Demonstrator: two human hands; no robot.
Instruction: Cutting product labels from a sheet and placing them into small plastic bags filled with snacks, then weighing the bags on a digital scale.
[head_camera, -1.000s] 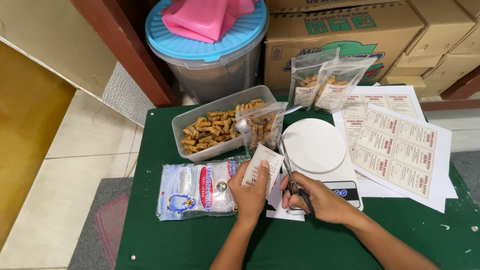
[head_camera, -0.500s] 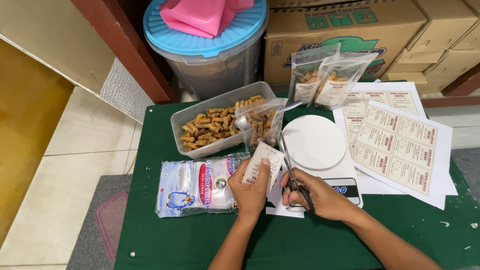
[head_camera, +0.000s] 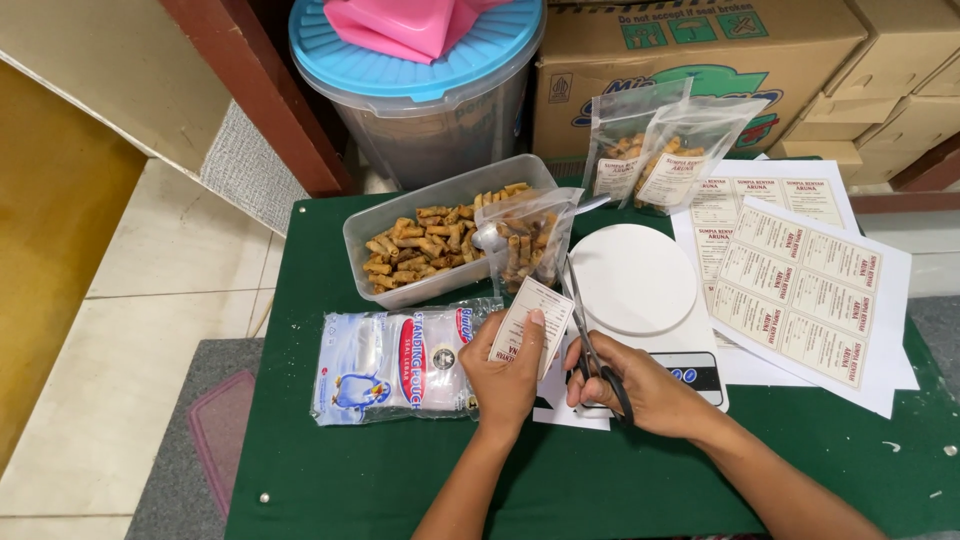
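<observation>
My left hand (head_camera: 507, 369) pinches a small printed paper label (head_camera: 530, 322) and holds it upright over the green table. My right hand (head_camera: 640, 385) grips black-handled scissors (head_camera: 590, 350), whose blades point away from me along the label's right edge. A white digital kitchen scale (head_camera: 640, 300) sits just beyond my right hand. Under both hands lie white paper offcuts (head_camera: 565, 410).
A clear tub of rolled snacks (head_camera: 440, 240) with a filled pouch (head_camera: 525, 245) leaning on it stands at the back. Two labelled pouches (head_camera: 660, 150) stand behind the scale. Label sheets (head_camera: 800, 280) lie right, a pack of pouches (head_camera: 400, 362) left. Lidded bucket (head_camera: 420, 80) and cardboard boxes (head_camera: 700, 50) stand beyond the table.
Hands, label and scissors stay in nearly the same place; only the camera view has shifted slightly.
</observation>
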